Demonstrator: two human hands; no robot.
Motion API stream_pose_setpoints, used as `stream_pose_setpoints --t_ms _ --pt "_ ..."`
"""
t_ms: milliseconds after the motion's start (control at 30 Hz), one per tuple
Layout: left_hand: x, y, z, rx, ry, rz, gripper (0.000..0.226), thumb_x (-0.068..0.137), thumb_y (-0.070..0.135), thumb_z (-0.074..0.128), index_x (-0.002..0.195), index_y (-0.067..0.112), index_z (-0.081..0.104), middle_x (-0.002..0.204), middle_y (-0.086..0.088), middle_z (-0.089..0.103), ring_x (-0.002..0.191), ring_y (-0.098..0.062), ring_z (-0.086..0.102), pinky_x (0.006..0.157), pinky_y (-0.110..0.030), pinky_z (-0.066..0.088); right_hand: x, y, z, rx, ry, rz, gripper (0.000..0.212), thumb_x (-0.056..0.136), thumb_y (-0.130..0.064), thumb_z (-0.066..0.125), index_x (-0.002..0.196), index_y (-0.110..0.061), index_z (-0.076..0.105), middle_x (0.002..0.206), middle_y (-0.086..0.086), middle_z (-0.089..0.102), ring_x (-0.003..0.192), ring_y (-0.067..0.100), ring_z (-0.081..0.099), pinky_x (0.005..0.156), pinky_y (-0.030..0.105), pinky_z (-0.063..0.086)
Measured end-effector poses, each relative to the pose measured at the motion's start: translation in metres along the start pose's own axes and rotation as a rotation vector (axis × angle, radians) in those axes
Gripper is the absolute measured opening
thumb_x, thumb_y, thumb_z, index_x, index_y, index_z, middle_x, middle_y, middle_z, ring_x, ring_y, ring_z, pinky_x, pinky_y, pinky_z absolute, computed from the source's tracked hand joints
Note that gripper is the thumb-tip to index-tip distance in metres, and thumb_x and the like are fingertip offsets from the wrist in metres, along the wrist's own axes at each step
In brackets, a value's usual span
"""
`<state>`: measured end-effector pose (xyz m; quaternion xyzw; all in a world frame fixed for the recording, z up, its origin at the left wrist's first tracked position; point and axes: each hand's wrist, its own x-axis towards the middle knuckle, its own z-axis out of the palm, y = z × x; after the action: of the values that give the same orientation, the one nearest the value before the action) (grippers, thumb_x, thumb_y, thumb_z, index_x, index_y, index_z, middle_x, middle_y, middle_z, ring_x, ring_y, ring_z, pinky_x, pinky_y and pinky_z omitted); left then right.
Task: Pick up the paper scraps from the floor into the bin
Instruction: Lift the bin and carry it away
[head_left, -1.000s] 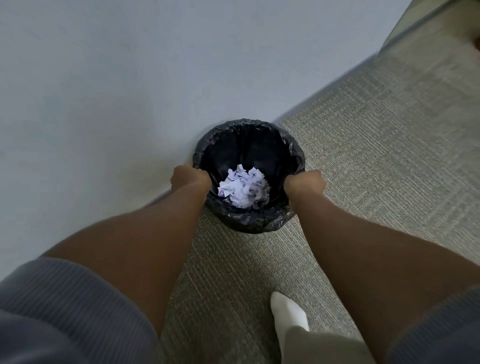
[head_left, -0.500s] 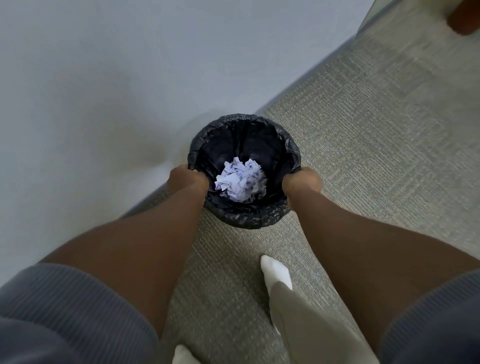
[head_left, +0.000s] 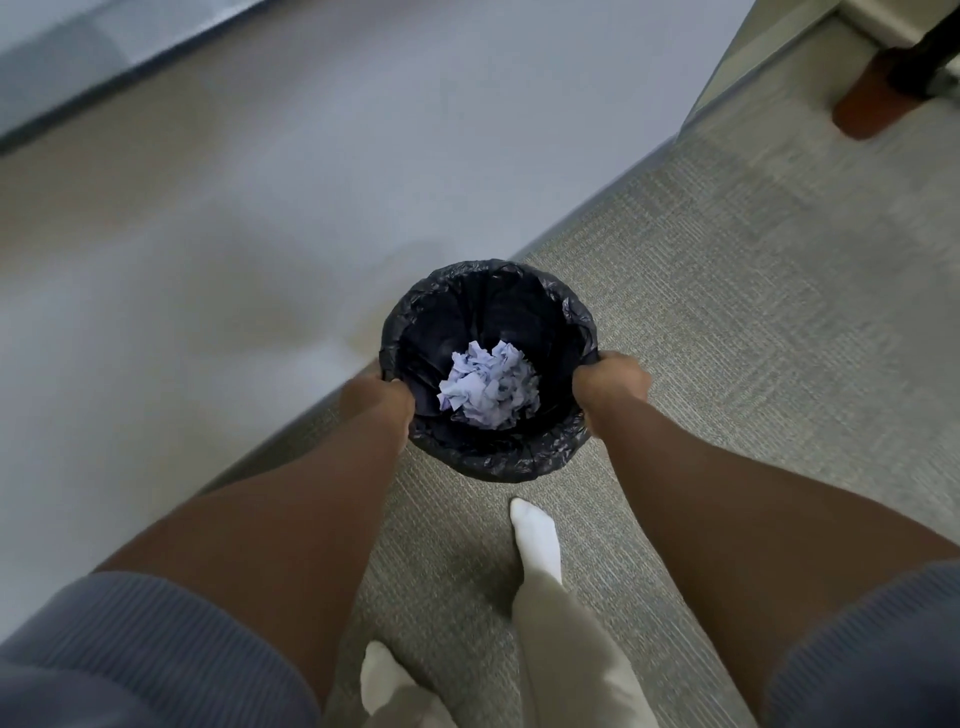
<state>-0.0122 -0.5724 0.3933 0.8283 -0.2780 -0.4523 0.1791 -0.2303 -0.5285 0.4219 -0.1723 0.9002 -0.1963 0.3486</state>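
Gripping the bin (head_left: 571, 312) on opposite sides, both hands are closed around its rim. The left hand (head_left: 375, 397) clasps the left edge, its fingers curled over the black liner bag (head_left: 498, 465); the right hand (head_left: 613, 382) is fisted on the right edge in the same way. Both forearms reach forward and down from grey ribbed sleeves (head_left: 130, 654) pushed up toward the elbows.

The bin is round and lined with the crinkled black bag, which folds over the rim. Inside, at the bottom, lies a heap of pale lilac paper scraps (head_left: 488, 389), bunched together in the middle.

The bin sits over the grey-green carpet (head_left: 753, 338), right at the line where the carpet meets the pale wall (head_left: 260, 208). Whether it rests on the floor or is lifted, the view does not tell.

Below the bin, two feet in white socks (head_left: 535, 535) stand on the carpet, with light trouser legs (head_left: 566, 649) above them. At the top right, a reddish-brown furniture foot (head_left: 872, 98) stands on the carpet, well apart from the bin.
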Motion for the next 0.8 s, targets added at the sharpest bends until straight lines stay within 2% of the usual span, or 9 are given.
stream_pose_setpoints --t_ms 133,267,400,467,500,567,700,767,800 --pt "-0.016 -0.009 -0.027 -0.001 -0.027 -0.032 0.032 0.094 0.011 0.053 0.124 0.012 0.064 0.094 -0.007 0.066 0.082 -0.026 0.063 0.069 -0.031 0.046 -0.026 0.000 -0.008 0.001 0.006 -0.021 0.019 0.085 -0.007 0.051 0.090 -0.007 0.069 0.096 0.012 0.061 0.074 0.026 0.062 0.073 0.035 0.059" --pt "-0.029 -0.026 -0.056 -0.002 -0.030 -0.042 0.031 0.093 0.014 0.053 0.122 0.015 0.066 0.094 -0.004 0.066 0.084 -0.025 0.065 0.071 -0.030 0.045 -0.055 -0.001 -0.008 -0.041 -0.012 -0.054 0.021 0.081 -0.008 0.051 0.087 -0.006 0.071 0.082 0.010 0.062 0.086 0.031 0.066 0.081 0.042 0.059" --pt "-0.029 -0.050 -0.074 -0.031 -0.077 -0.118 0.027 0.100 0.019 0.045 0.122 0.014 0.060 0.080 0.001 0.052 0.078 -0.021 0.052 0.076 -0.036 0.042 -0.077 -0.001 0.000 -0.116 -0.043 -0.078 0.023 0.083 -0.010 0.050 0.091 -0.007 0.071 0.094 0.017 0.066 0.083 0.030 0.065 0.078 0.039 0.059" --pt "-0.030 -0.062 -0.089 -0.070 -0.039 -0.156 0.014 0.101 0.018 0.046 0.092 0.015 0.056 0.074 0.003 0.043 0.081 -0.023 0.048 0.075 -0.037 0.039 -0.087 -0.003 0.009 -0.161 -0.069 -0.102 0.022 0.084 -0.009 0.050 0.091 -0.008 0.071 0.094 0.017 0.067 0.086 0.033 0.067 0.077 0.039 0.059" --pt "-0.028 -0.068 -0.096 -0.086 -0.015 -0.173 0.024 0.100 0.017 0.048 0.076 0.017 0.050 0.073 0.002 0.043 0.081 -0.024 0.048 0.073 -0.037 0.039 -0.093 -0.006 0.013 -0.188 -0.080 -0.120 0.023 0.085 -0.009 0.050 0.091 -0.009 0.071 0.092 0.016 0.068 0.088 0.033 0.068 0.078 0.040 0.059" --pt "-0.025 -0.081 -0.111 -0.097 0.002 -0.186 0.037 0.099 0.016 0.051 0.064 0.023 0.041 0.075 -0.002 0.047 0.082 -0.025 0.051 0.073 -0.036 0.041 -0.102 -0.011 0.025 -0.243 -0.106 -0.149 0.025 0.086 -0.010 0.049 0.093 -0.010 0.072 0.091 0.016 0.069 0.090 0.034 0.068 0.082 0.042 0.059" --pt "-0.021 -0.103 -0.140 -0.106 0.010 -0.216 0.026 0.098 0.016 0.050 0.073 0.018 0.048 0.077 -0.003 0.048 0.080 -0.024 0.052 0.070 -0.032 0.042 -0.121 -0.021 0.054 -0.322 -0.168 -0.206 0.027 0.083 -0.012 0.048 0.096 -0.009 0.071 0.095 0.017 0.069 0.093 0.035 0.066 0.083 0.043 0.058" --pt "-0.025 -0.114 -0.156 -0.081 0.042 -0.225 0.014 0.100 0.016 0.048 0.093 0.009 0.059 0.075 -0.004 0.048 0.068 -0.021 0.051 0.061 -0.027 0.041 -0.130 -0.023 0.069 -0.343 -0.204 -0.243 0.028 0.080 -0.012 0.047 0.094 -0.008 0.072 0.091 0.017 0.069 0.090 0.036 0.067 0.083 0.045 0.058" --pt "-0.026 -0.120 -0.162 -0.088 0.048 -0.230 0.018 0.100 0.015 0.048 0.106 0.005 0.062 0.078 -0.006 0.051 0.067 -0.021 0.051 0.061 -0.028 0.042 -0.135 -0.024 0.076 -0.362 -0.228 -0.260 0.029 0.079 -0.011 0.047 0.093 -0.009 0.072 0.089 0.017 0.070 0.088 0.037 0.067 0.082 0.045 0.058"
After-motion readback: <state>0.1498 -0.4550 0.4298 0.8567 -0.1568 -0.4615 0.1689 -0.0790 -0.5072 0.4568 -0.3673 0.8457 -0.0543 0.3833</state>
